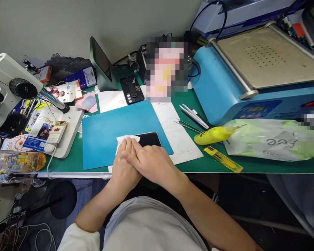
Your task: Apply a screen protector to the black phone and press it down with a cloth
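Note:
A black-screened phone (149, 139) lies on the blue mat (107, 132) near the table's front edge. A white tissue (120, 140) covers the phone's left part. My left hand (125, 167) presses the tissue down, its fingers straight and held together. Across it lies my right hand (154, 164), with the thumb over the back of my left hand and the index finger pointing toward the tissue. The remaining right fingers are curled under and mostly hidden, as is the phone's near part.
A microscope (23, 87) stands left. Behind the mat are a black phone case (132, 90) and a tilted screen (102, 62). Tweezers (188, 125), a yellow bottle (211, 135), a yellow blade case (223, 159), a tissue pack (272, 139) and a blue heating plate (217, 90) lie right.

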Tool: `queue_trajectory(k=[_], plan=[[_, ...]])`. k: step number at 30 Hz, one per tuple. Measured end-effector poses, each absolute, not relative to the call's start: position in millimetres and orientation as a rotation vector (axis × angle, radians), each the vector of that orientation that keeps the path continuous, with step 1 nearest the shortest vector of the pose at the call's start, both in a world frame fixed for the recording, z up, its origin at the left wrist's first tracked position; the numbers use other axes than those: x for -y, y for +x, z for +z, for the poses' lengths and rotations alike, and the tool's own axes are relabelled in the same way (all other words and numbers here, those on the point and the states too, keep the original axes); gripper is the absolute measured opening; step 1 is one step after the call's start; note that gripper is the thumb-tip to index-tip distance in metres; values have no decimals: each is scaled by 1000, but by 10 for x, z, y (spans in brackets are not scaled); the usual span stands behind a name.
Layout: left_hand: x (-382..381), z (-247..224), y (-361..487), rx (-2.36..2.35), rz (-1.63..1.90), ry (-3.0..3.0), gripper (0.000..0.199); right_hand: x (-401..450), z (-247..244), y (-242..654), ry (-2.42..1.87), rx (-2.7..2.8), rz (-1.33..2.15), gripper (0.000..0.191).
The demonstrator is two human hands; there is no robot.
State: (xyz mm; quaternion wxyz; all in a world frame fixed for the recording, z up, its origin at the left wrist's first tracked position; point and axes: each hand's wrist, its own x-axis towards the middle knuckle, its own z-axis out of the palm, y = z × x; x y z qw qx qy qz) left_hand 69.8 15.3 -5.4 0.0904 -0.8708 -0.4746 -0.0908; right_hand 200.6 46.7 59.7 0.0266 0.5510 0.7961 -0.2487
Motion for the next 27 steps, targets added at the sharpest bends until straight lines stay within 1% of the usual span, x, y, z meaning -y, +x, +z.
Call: queue_trajectory(k=[3,9,16,23,27], plan=[[-233,-58,755,1432,-223,-2580,52,-537,607,2031,1750,-2444,-769,76],[41,-97,824,1443,-231,-2546,53,-295,567,2077,1716,-2449,-767,77],[-253,-56,823,1471,-188,-2630,55,-539,612,2088,1782,-2423,-733,70],[-49,-109,768,1368,-322,-2576,58,-355,596,2070,1710,-2457,-779,72],[-145,-87,867,1348,-235,-2578,54,-414,583,2133,1799,-2430,-750,69]])
